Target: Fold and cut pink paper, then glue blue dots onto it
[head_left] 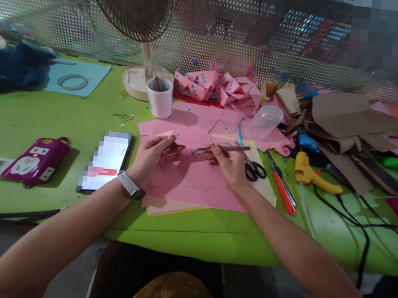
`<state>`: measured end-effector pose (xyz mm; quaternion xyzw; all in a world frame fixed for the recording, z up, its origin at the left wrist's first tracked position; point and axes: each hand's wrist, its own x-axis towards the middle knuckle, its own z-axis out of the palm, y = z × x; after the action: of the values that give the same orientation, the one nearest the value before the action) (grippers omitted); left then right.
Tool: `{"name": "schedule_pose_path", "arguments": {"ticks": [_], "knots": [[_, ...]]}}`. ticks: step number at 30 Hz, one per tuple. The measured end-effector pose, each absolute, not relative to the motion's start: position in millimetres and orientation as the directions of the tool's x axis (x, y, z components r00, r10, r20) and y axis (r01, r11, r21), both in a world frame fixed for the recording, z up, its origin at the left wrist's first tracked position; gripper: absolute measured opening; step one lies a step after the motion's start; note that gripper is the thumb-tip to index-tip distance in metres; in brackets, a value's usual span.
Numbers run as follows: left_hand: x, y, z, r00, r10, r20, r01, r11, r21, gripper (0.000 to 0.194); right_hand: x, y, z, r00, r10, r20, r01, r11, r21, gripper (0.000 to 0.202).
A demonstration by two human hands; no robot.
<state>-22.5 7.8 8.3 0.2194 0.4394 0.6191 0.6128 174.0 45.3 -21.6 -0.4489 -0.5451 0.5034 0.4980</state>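
Over the pink paper sheets (194, 187), my right hand (232, 168) grips a pair of tweezers (236, 148), their bent tip pointing left toward small blue paper pieces (193, 153). My left hand (151, 156) is closed in a pinch left of the tip; whatever lies between its fingers blends with the pink paper, so I cannot make it out. Black-handled scissors (255, 170) lie just right of my right hand. Behind the sheets, folded pink paper shapes (199, 84) carry rows of blue dots.
A white cup (159, 98) stands before a fan (138, 81). At left lie a phone (104, 166) and a purple device (38, 160). To the right are a red utility knife (284, 191), a yellow glue gun (314, 175) with cables, a clear plastic cup (266, 119) and brown paper scraps (351, 117).
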Motion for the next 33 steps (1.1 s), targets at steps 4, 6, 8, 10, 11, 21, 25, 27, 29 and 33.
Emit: {"name": "schedule_pose_path", "arguments": {"ticks": [4,6,8,10,11,21,25,27,29,33], "knots": [[-22.3,7.8,9.3,-0.157,0.948,-0.277,-0.560,0.146,0.816,0.012,174.2,45.3,-20.9,-0.104,0.992,0.068,-0.003,0.068,-0.998,0.042],[-21.7,7.7,10.4,-0.157,0.946,-0.282,-0.559,0.150,0.815,0.011,174.3,45.4,-20.9,-0.110,0.992,0.068,-0.009,0.067,-0.998,0.042],[-21.2,7.7,11.3,-0.158,0.947,-0.280,-0.559,0.148,0.816,0.011,174.3,45.4,-20.9,-0.112,0.991,0.077,-0.016,0.076,-0.997,0.041],[-21.0,7.5,11.6,-0.157,0.948,-0.276,-0.556,0.146,0.818,0.012,174.4,45.3,-21.2,-0.115,0.990,0.084,-0.008,0.084,-0.996,0.041],[-21.0,7.5,11.5,-0.156,0.949,-0.274,-0.553,0.146,0.820,0.012,174.5,45.2,-21.3,-0.117,0.990,0.085,0.001,0.085,-0.996,0.041],[-23.0,8.1,8.0,-0.137,0.957,-0.256,-0.560,0.139,0.817,0.014,174.0,45.1,-21.4,-0.127,0.988,0.086,-0.010,0.085,-0.996,0.041],[-22.3,8.1,8.3,-0.140,0.957,-0.254,-0.557,0.135,0.819,0.016,173.8,45.9,-21.7,-0.119,0.989,0.085,-0.020,0.083,-0.996,0.042],[-22.0,8.1,8.7,-0.143,0.956,-0.256,-0.558,0.136,0.819,0.015,173.8,46.1,-22.0,-0.122,0.989,0.080,-0.019,0.079,-0.997,0.042],[-22.0,8.0,8.7,-0.146,0.954,-0.260,-0.557,0.138,0.819,0.015,173.9,46.2,-22.3,-0.114,0.990,0.079,-0.023,0.077,-0.997,0.042],[-22.8,8.1,7.9,-0.146,0.953,-0.266,-0.556,0.144,0.819,0.013,173.9,46.4,-22.6,-0.088,0.992,0.094,-0.029,0.092,-0.995,0.039]]}}
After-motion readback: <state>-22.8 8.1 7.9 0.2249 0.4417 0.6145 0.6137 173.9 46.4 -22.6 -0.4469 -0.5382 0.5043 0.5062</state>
